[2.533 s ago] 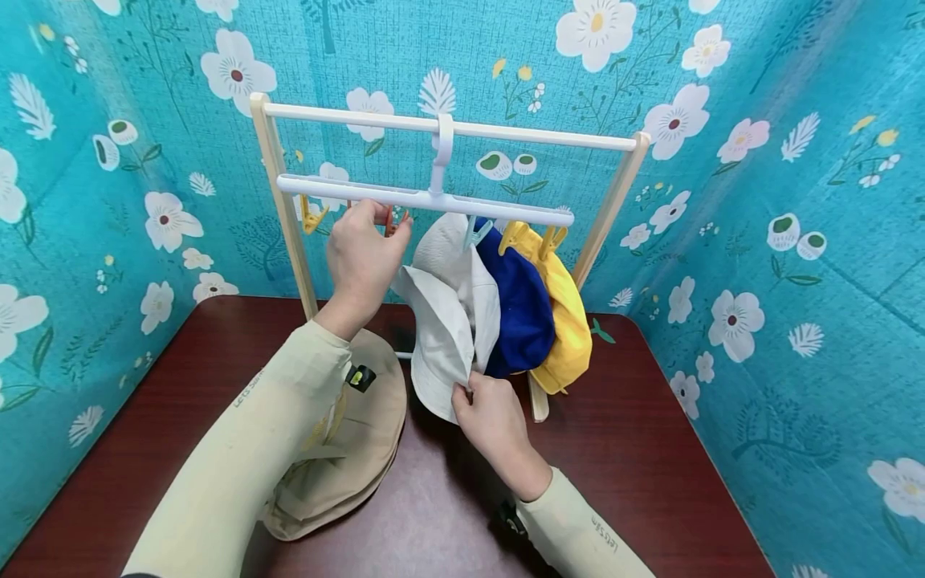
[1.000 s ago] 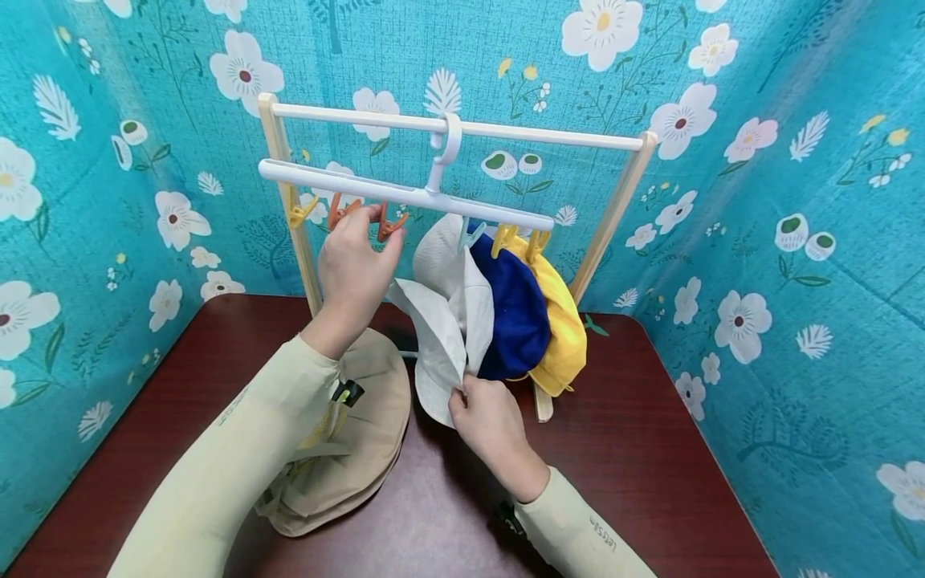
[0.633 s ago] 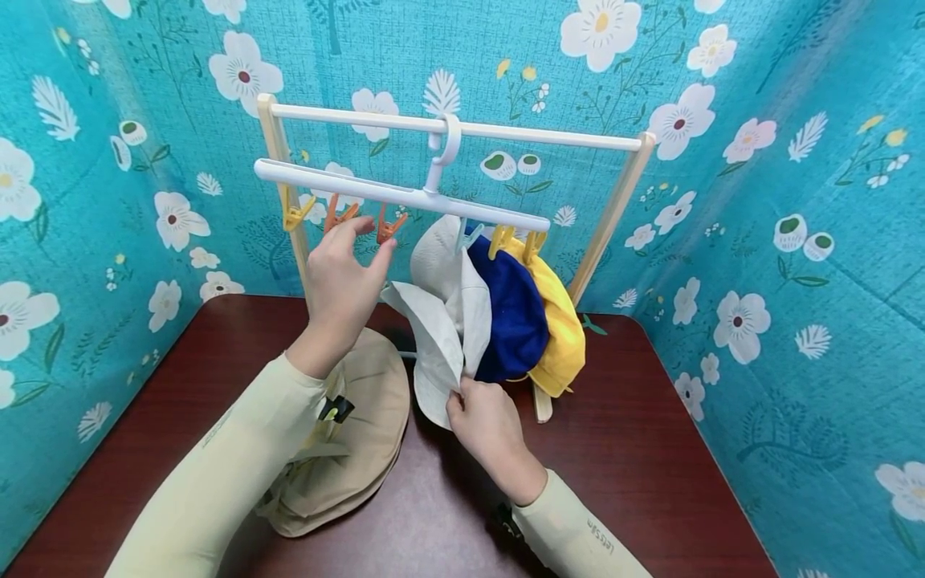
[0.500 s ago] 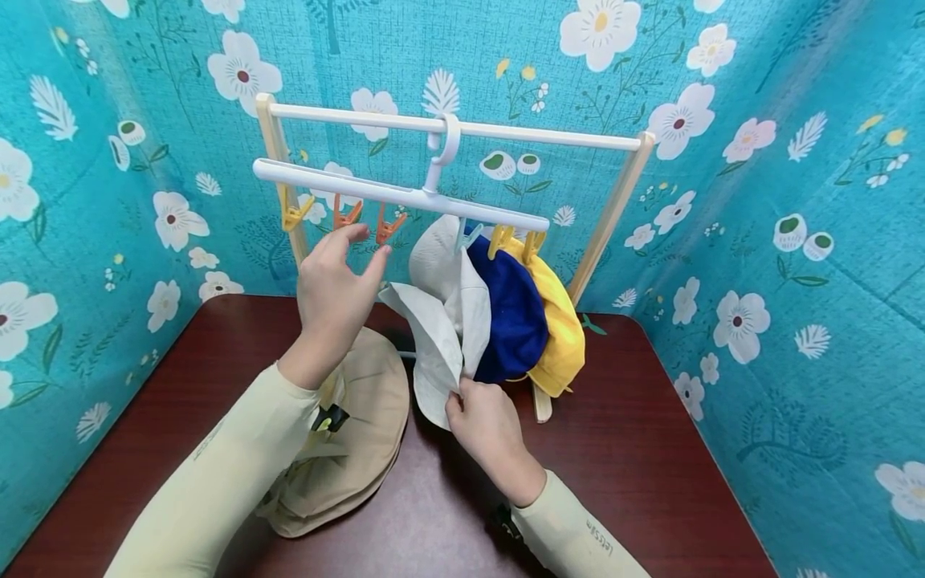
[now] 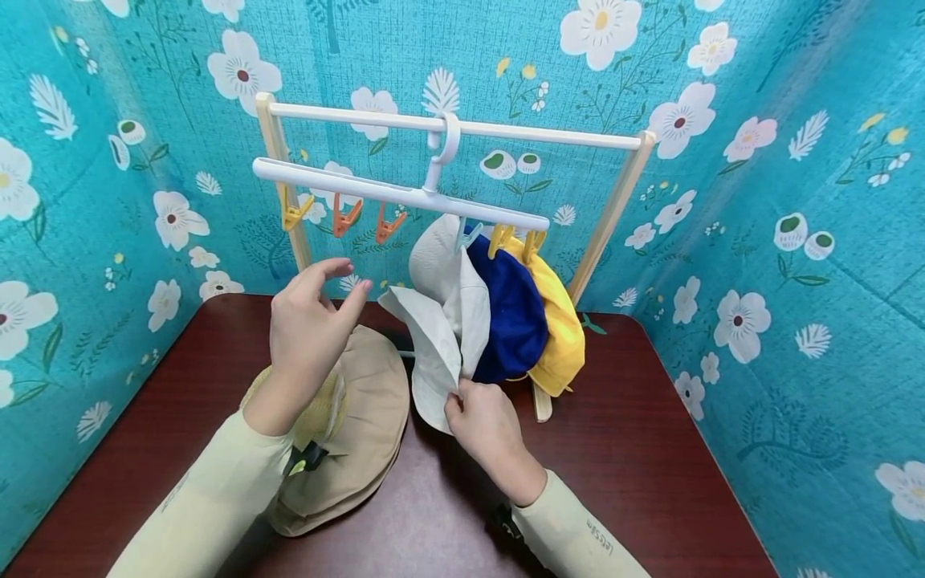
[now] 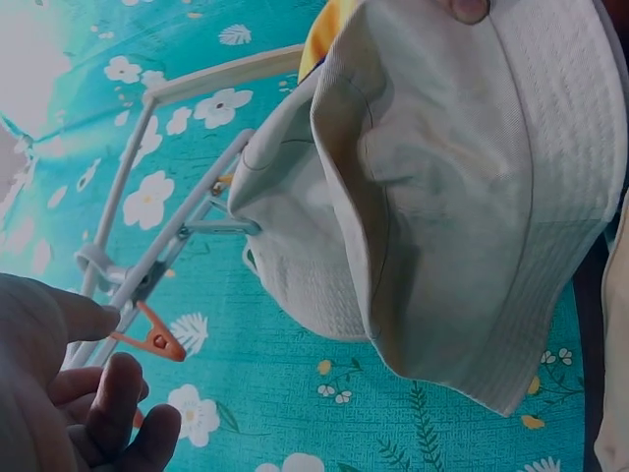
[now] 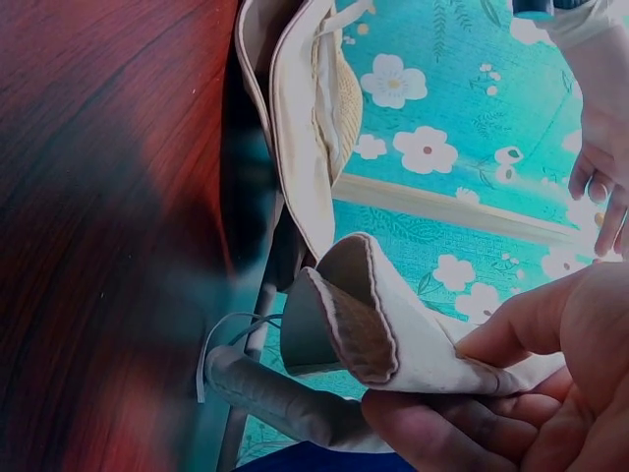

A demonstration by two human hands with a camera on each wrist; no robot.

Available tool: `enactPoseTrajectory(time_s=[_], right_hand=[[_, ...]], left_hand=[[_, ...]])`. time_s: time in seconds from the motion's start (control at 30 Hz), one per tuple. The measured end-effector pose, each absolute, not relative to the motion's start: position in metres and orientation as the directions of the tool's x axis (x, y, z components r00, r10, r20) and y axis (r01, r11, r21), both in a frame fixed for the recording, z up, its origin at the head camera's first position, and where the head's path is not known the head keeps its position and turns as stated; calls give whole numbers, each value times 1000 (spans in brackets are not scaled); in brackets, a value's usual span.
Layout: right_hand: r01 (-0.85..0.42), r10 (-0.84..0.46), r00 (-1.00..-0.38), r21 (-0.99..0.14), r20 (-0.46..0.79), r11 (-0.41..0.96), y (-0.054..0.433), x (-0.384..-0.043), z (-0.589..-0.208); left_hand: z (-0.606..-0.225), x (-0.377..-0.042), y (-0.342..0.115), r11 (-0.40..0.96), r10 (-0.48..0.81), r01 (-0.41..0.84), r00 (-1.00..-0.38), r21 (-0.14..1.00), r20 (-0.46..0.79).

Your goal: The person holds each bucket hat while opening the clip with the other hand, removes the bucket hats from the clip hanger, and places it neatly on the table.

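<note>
A white bucket hat [image 5: 429, 329] hangs below the white clip hanger [image 5: 361, 187], a light blue clip [image 5: 470, 234] at its upper edge. My right hand [image 5: 495, 433] pinches its lower brim between thumb and fingers; the right wrist view shows the folded brim [image 7: 432, 344] in that grip. My left hand [image 5: 311, 333] is raised left of the hat, thumb and index finger spread, nothing between them. Above it two orange clips [image 5: 347, 217] dangle from the bar, apart from the fingers. A blue hat [image 5: 515, 313] and a yellow hat [image 5: 564, 329] hang to the right.
A wooden rack [image 5: 623, 193] carries the hanger on its top rail. Under my left forearm, on the dark red table [image 5: 614, 482], lie a beige wide-brimmed hat [image 5: 376, 417] and a straw hat [image 5: 328, 413]. A yellow clip [image 5: 295, 213] hangs at the bar's left end. Floral curtains surround the table.
My left hand has let go of the orange clip and moved down and left. The hanger has shifted left and its left end has risen. The right hand keeps hold of the brim.
</note>
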State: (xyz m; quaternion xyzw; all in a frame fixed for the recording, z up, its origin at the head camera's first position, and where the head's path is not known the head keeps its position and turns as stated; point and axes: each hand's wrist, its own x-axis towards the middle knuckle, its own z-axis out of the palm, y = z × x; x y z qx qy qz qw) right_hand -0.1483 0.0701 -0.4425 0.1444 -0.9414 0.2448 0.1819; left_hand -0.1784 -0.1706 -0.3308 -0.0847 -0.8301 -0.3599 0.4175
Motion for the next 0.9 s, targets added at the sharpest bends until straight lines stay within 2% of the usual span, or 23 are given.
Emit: enactPoseTrajectory(time_s=[0.5, 0.9], right_hand=[[-376, -196, -884, -396, 425, 838, 70, -149, -445], [-377, -204, -885, -389, 417, 840, 70, -149, -446]], left_hand=[[-350, -153, -179, 678, -102, 531, -615, 507, 782], [-367, -144, -176, 600, -50, 603, -628, 526, 777]])
